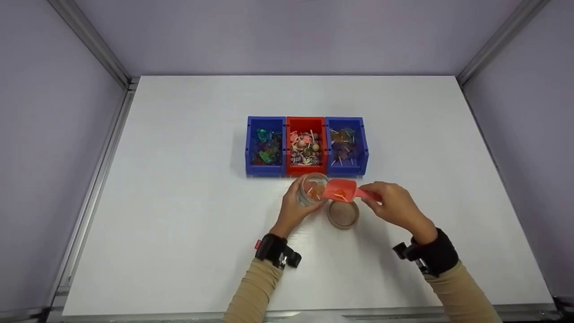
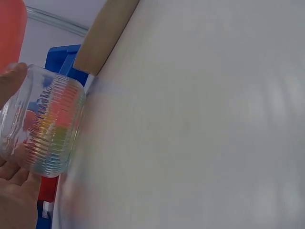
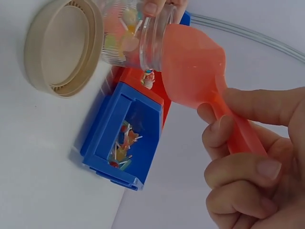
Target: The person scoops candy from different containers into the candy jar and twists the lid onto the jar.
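Note:
A clear ribbed glass jar (image 2: 57,124) with lollipops inside is gripped by my left hand (image 1: 293,208), fingers and thumb around its side. In the head view the mouth of the jar faces up toward the camera. My right hand (image 1: 397,206) holds a red plastic scoop (image 3: 193,67) by its handle. The scoop's front edge is at the jar's mouth. A lollipop with a pale stick (image 1: 341,196) lies in the scoop in the head view. Just below the scoop, a round beige lid (image 3: 33,52) lies on the table.
Behind the jar stand three joined bins: a left blue bin (image 1: 266,170) with green and dark candies, a red bin (image 1: 305,170) with wrapped lollipops, and a right blue bin (image 1: 347,171) with stick candies. The white table (image 1: 179,224) has walls around its back and sides.

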{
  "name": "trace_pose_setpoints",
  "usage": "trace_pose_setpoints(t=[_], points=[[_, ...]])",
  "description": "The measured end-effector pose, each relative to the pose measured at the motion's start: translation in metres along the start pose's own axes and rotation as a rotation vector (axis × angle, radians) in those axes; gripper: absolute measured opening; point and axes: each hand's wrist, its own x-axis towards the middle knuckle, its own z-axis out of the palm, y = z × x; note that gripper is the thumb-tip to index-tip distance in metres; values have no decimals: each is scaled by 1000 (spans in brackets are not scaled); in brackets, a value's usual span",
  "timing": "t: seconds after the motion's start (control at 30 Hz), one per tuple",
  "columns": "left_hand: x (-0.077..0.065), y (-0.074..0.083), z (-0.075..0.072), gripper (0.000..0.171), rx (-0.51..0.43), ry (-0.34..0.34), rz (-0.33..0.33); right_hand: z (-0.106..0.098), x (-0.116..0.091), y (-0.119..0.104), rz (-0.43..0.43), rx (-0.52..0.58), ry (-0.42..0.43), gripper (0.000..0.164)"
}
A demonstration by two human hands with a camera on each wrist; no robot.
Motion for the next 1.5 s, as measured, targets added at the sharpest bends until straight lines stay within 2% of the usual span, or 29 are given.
trace_pose_setpoints(t=[0.2,0.57,0.97,1.2,1.5], points=[[5,0,4,83,6,14,10,-11,9,-12,48,-21,-41,21],[9,-2,7,84,30,28,38,-23,20,-26,41,-11,-44,15],[8,-1,7,86,37,26,36,-21,19,-24,81,1,-69,15],[9,2,5,87,13,9,-7,-23,20,-25,88,-14,-87,18],[11,4,4,85,-9,-16,2,-26,18,-25,156,-85,-35,23]])
